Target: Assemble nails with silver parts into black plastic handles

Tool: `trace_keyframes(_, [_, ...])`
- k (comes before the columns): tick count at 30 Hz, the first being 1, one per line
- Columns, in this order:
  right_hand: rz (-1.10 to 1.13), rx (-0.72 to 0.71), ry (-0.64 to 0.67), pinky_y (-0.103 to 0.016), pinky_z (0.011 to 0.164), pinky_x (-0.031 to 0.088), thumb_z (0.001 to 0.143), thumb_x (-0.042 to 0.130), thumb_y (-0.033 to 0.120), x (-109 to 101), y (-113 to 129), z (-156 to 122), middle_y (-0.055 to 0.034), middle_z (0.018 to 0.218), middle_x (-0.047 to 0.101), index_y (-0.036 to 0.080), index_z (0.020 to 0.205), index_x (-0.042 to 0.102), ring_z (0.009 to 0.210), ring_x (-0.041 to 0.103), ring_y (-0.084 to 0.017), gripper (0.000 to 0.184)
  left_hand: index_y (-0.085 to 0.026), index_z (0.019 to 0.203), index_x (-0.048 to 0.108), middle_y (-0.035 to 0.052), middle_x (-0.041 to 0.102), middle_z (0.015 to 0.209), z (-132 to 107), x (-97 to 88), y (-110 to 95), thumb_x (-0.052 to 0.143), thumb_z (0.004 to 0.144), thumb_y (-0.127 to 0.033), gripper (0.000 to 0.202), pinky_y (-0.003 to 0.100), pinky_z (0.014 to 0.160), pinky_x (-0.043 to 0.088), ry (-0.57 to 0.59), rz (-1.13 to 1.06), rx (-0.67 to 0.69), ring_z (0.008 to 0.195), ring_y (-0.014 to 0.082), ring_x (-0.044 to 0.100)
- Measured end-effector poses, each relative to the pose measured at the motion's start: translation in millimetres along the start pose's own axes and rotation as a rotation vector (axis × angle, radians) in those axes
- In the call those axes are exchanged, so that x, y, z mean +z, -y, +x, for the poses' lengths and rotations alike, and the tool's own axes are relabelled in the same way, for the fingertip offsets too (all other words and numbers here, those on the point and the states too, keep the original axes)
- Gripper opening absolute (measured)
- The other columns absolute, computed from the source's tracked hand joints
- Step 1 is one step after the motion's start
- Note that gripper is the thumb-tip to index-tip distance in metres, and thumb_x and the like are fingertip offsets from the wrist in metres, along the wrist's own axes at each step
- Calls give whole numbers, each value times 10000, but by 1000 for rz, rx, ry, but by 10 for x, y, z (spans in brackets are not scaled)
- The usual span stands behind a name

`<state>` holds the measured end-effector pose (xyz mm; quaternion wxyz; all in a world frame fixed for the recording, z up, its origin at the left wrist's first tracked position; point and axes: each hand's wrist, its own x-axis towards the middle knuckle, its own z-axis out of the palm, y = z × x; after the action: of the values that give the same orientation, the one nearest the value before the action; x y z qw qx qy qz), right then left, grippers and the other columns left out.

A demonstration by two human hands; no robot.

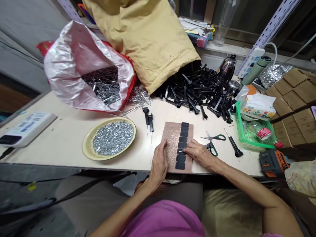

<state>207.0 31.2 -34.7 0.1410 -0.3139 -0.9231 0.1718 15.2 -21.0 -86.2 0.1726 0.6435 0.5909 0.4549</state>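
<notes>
A brown rectangular board (172, 131) lies at the table's front edge, pale specks scattered over its left part. Down its right side runs a column of black, rounded square pads (182, 139). Along the board's left edge rests my left hand (160, 160), fingers stretched out and touching it. My right hand (198, 153) is closed in a pinch over the pads. A small silvery piece (181, 151) shows at its fingertips, too small to name. Just beyond that hand are green-handled scissors (214, 138). Two black clips with metal shafts (148, 120) lie beyond my left hand.
A yellow bowl (85, 146) of small metal rings stands left. Behind it, an open bag (64, 65) holds metal rods. Black parts (195, 89) spill from a tan sack (148, 39). At right are a green basket (247, 142), another black-handled piece (234, 144) and a battery pack (271, 163).
</notes>
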Motion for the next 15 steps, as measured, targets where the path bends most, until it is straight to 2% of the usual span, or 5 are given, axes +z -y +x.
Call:
trace_keyframes(6, [624,288,83,-286,689,451,879,528,237,-18,553,-217,-50,780,609,164,813,670,763,531,-157,172,-182,1319,401,123,586,1142,8,-16,-11,284,938,-220,401,390,941,464,-10,-37,-36,1078,196,560])
trace_keyframes(9, [1304,831,353,-193,463,398,791,621,237,238,904,-471,22,597,551,149,725,633,497,475,-80,110,-174,1315,403,123,586,1135,10,-14,-13,288,932,-208,401,391,944,457,-13,-70,-41,1076,196,559])
trace_keyframes(11, [1632,1235,386,-166,416,383,748,646,180,467,975,-541,41,539,523,137,697,597,424,449,-57,83,-169,1313,403,127,582,1142,12,-10,-17,288,928,-197,403,394,951,451,-15,-91,-47,1085,197,555])
trace_keyframes(13, [1823,1478,180,-151,466,432,770,619,150,680,917,-493,29,537,538,126,668,573,437,496,-50,114,-172,1309,405,127,578,1151,16,-5,-20,288,925,-189,402,397,952,449,-21,-112,-65,1093,196,552])
trace_keyframes(15, [1933,1528,-95,-163,586,493,817,573,152,841,810,-376,-7,599,589,127,686,571,551,593,-73,134,-177,1310,402,128,575,1162,19,2,-20,282,923,-182,405,405,949,450,-21,-139,-87,1099,197,549])
